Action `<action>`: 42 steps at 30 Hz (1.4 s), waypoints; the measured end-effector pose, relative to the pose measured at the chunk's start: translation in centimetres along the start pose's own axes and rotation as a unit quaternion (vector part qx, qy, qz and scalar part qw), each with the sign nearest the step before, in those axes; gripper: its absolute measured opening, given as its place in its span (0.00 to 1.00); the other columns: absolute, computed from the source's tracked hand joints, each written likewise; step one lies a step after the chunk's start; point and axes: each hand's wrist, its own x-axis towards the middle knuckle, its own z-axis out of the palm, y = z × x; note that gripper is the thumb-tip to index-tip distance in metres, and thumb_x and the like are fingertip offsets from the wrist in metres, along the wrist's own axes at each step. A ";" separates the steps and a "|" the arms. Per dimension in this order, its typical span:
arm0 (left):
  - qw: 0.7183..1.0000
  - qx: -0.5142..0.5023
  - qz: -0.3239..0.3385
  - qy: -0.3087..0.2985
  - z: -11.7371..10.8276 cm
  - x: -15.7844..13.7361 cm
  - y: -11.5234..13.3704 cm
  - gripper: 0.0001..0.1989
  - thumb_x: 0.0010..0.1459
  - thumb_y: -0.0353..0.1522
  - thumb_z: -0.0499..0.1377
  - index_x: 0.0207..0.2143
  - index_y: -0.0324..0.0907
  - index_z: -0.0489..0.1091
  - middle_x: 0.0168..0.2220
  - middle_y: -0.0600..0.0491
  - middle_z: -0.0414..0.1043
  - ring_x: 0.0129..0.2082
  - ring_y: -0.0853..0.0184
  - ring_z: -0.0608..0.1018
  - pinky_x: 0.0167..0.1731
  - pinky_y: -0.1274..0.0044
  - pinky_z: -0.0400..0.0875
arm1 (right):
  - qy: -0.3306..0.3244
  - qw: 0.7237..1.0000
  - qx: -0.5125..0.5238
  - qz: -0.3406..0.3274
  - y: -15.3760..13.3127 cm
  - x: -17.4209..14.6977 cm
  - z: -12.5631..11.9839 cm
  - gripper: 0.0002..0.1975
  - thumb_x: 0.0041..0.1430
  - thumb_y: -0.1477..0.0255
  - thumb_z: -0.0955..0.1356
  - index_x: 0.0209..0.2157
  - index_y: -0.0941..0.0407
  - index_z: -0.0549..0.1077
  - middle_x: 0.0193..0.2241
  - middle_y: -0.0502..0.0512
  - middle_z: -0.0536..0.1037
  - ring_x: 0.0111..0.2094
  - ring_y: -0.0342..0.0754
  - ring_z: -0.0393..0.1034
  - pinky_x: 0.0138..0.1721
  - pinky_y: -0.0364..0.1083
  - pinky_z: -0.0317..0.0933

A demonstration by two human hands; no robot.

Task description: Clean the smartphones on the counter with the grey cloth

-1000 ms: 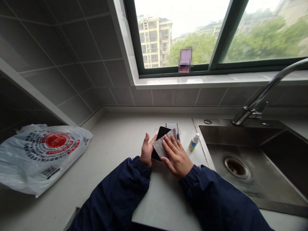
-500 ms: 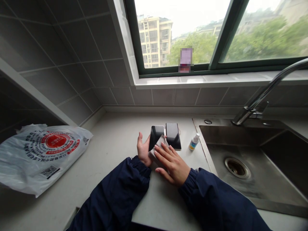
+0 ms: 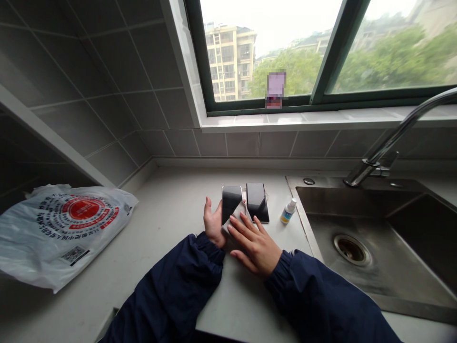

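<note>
My left hand (image 3: pixel 213 226) is closed around a phone (image 3: pixel 231 201) with a dark screen and a pale rim, its thumb sticking up at the left. A grey cleaning cloth (image 3: pixel 240 209) covers the lower part of that screen. My right hand (image 3: pixel 254 243) presses the cloth against the glass, fingers long and pointing up to the left. Just beyond it, a second dark phone (image 3: pixel 257 202) lies on the counter. A small white spray bottle (image 3: pixel 288 210) with a blue and yellow label stands right of that phone.
A steel sink (image 3: pixel 357 286) with a chrome faucet (image 3: pixel 371 159) is set into the counter at the right. On the left lies a white plastic bag (image 3: pixel 39 262) with red and black print. Behind the counter (image 3: pixel 171 190) are a tiled wall and a window (image 3: pixel 228 105).
The phone in my left hand has turned slightly more upright, with its top a little further left. My right hand and the cloth have shifted only slightly.
</note>
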 end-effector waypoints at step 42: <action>0.997 0.005 -0.061 -0.052 0.3 -0.8 -1.8 0.40 0.62 0.59 0.46 0.68 0.45 0.54 0.59 0.40 0.70 0.59 0.50 0.73 0.63 0.55 0.58 | 0.012 0.997 -0.056 0.049 -0.1 0.1 0.1 0.32 0.70 0.60 0.60 0.70 0.60 0.52 0.71 0.58 0.47 0.71 0.64 0.41 0.65 0.69 0.47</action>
